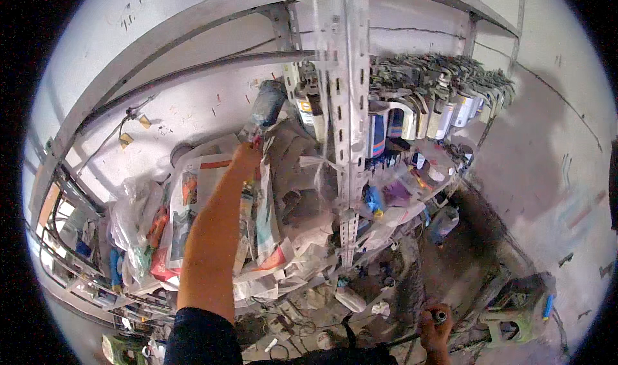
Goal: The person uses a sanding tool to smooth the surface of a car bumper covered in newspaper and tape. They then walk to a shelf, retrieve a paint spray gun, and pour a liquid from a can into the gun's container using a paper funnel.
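Observation:
My left arm stretches forward over the paper-covered shelf, and my left hand is closed at the lower end of a tool topped by a stained dark grey cup. The cup looks like a spray gun's; the tool's lower part is hidden by my fingers. Low on the right, my right hand is wrapped round a hose end with a round metal fitting pointing up. Beneath my left arm, crumpled newspaper and paper sheets cover the shelf.
A perforated metal post rises between the shelf bays. Several paint cans with dispensing lids line the right shelf. Clear plastic bags lie at the left. A green-and-grey stand is on the floor at the right, and tangled cables lie below.

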The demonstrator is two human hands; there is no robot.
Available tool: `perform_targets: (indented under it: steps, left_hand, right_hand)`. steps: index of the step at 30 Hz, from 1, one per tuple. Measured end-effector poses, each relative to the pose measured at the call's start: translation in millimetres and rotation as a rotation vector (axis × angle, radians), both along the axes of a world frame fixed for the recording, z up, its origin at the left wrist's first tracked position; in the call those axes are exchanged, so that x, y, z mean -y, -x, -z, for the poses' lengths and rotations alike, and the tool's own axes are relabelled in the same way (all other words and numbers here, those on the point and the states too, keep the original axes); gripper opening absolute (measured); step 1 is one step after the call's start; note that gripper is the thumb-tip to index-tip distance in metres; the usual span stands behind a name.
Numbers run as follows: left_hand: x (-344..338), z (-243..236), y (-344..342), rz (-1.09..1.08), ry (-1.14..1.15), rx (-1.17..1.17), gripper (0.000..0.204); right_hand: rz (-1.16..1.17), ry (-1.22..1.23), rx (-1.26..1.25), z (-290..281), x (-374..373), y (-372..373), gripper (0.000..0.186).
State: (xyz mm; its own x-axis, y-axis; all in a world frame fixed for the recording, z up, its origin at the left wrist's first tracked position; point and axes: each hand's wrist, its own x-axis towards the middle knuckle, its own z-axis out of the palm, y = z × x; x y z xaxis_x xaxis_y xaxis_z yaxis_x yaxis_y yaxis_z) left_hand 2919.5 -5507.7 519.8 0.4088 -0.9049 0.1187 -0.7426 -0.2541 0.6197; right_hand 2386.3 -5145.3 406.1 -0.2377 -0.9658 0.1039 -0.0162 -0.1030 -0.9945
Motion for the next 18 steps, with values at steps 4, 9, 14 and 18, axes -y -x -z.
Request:
perform_targets:
  steps: [4,9,14,18]
  left_hand:
    - [-37,-65,-12,0.036,-0.039,-0.025,0.026]
    - [-128,-87,1,0.032,-0.035,-0.238,0.029]
    - [-254,-93,59,-0.066,-0.026,-0.465,0.022]
    - [-376,-78,105,-0.190,0.104,-0.640,0.018]
  right_hand:
    - [-0.082,0.037,-0.041,19,4,21,0.017]
    - [-0.168,-0.085,-0.077,17,20,19,0.019]
    - [-0.593,-0.013,0.092,-13,32,10,0.028]
    - [-1.059,0.013,-0.066,33,45,-15,0.037]
